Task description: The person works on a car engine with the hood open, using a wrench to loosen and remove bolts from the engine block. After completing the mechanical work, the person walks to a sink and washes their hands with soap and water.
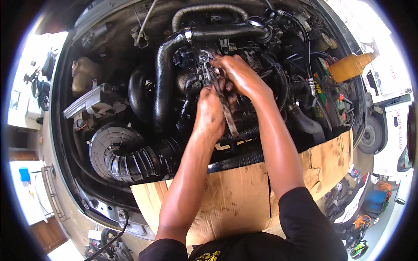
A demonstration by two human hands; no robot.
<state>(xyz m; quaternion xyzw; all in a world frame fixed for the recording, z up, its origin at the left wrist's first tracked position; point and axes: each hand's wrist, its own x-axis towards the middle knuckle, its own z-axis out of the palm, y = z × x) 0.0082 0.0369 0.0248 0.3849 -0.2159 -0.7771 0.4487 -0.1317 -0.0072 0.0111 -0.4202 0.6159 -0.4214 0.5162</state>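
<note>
Both my hands are over the middle of an open engine bay. My left hand (212, 111) is closed around a long, narrow, grimy metal tool (228, 114), whose lower end sticks out toward me past the palm. My right hand (236, 73) is just above it and to the right, with its fingers bent in at the tool's upper part. What those fingertips pinch is hidden. Close beyond the fingers is a shiny metal fitting (203, 57) on the dark, oily engine (185, 80). I cannot tell whether the tool sits on that fitting.
A thick black hose (164, 82) curves around left of my hands. The round air cleaner housing (114, 145) sits nearer at left. Cardboard (235, 198) covers the front edge beneath my forearms. A yellow-brown bottle (350, 67) lies tilted by the battery (324, 93) at right.
</note>
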